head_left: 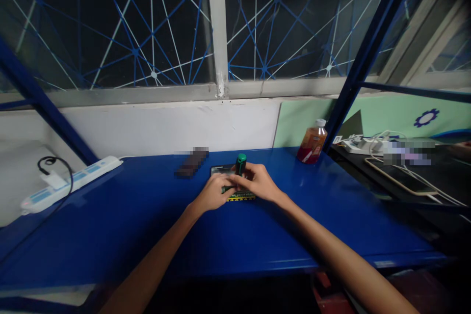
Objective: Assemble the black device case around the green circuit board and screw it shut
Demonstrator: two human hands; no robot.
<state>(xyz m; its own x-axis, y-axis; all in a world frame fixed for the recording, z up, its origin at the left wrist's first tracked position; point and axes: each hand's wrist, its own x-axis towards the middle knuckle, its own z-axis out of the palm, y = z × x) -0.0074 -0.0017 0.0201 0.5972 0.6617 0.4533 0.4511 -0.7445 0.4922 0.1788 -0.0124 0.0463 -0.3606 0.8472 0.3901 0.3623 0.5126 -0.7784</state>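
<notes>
Near the middle of the blue table, my right hand (260, 181) is closed around the upright handle of a screwdriver (241, 158), black with a green top. Its shaft and tip are hidden behind my fingers. Close against it, my left hand (215, 192) is closed too, with a short dark green piece (227, 189) showing at its fingers; I cannot make out what that is. Under both hands lies a flat dark case (241, 198) with a yellow-and-black front edge and small green parts inside. My hands cover most of it.
A dark, blurred-out flat object (191, 163) lies behind and left of the case. The white power strip (73, 184) with a black cable is at the left. A drink bottle (312, 142) stands at the back right, near the blue frame. A phone (401, 176) and white cables occupy the neighbouring black table.
</notes>
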